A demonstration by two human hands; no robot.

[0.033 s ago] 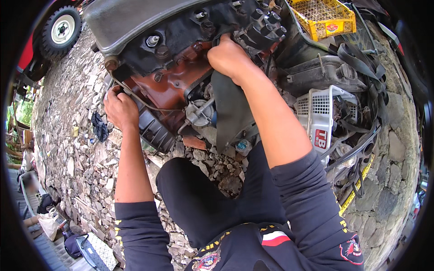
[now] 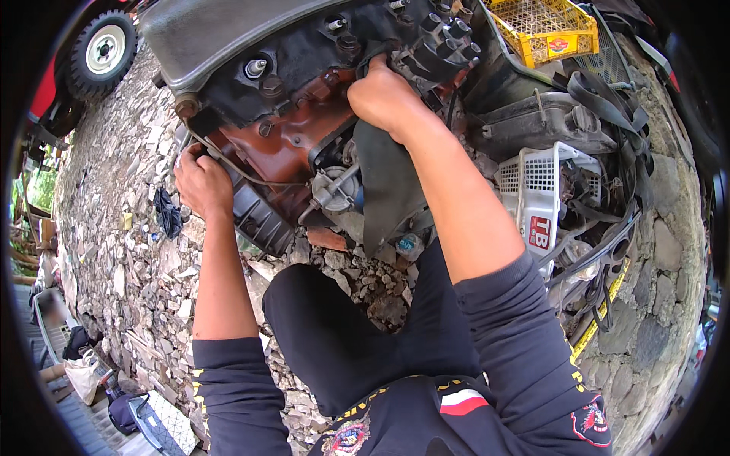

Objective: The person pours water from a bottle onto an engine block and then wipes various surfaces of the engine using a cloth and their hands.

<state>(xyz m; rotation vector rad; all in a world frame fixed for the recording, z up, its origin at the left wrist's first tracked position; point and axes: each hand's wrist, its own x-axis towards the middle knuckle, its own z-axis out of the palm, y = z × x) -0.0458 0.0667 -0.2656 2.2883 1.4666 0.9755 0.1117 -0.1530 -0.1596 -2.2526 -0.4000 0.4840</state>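
Note:
In front of my knees stands an engine (image 2: 293, 140) with a red-brown block, a black head, spark plugs and a grey top cover. At its left corner, my left hand (image 2: 204, 182) curls its fingers round the edge, next to a thin metal pipe (image 2: 228, 161). My right hand (image 2: 388, 99) is closed on a dark grey cloth (image 2: 388, 186) and presses against the side of the head, left of the black distributor cap (image 2: 441, 55). The cloth hangs below the fist, partly in front of a round metal pump (image 2: 334, 188). The right fingertips are hidden.
Loose stones (image 2: 144, 258) cover the ground. To the right are a yellow crate (image 2: 551, 38), a white plastic basket (image 2: 536, 194), a dark metal part (image 2: 544, 125) and tangled straps (image 2: 608, 106). A wheel (image 2: 105, 49) of a red vehicle shows far left.

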